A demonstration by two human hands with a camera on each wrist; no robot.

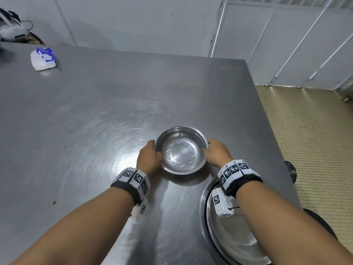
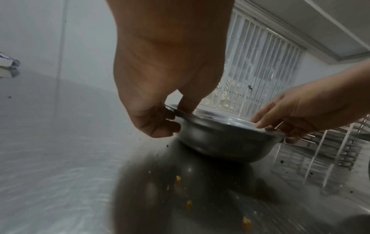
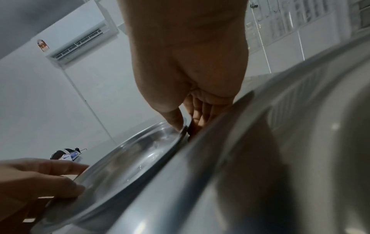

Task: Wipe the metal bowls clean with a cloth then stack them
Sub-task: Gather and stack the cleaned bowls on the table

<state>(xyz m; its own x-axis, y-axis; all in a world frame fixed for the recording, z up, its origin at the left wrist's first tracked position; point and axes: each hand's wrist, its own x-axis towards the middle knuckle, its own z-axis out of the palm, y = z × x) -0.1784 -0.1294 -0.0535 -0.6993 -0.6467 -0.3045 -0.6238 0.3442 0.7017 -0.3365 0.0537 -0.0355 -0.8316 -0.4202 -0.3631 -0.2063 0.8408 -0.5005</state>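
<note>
A small shiny metal bowl (image 1: 182,151) (image 2: 224,139) (image 3: 136,159) stands upright on the steel table (image 1: 95,121). My left hand (image 1: 150,156) (image 2: 158,117) grips its left rim, thumb over the edge and fingers curled under. On the opposite rim my right hand (image 1: 214,152) (image 3: 186,117) holds the same way, thumb inside the lip. A larger metal bowl (image 1: 238,240) (image 3: 280,158) lies under my right forearm at the table's near right corner. A white and blue cloth (image 1: 43,59) sits crumpled at the far left.
The table's right edge (image 1: 271,131) drops to a tiled floor (image 1: 315,140). A dark bag or device (image 1: 17,32) lies at the far left corner. Small crumbs (image 2: 178,178) dot the table near the bowl. White wall panels stand behind.
</note>
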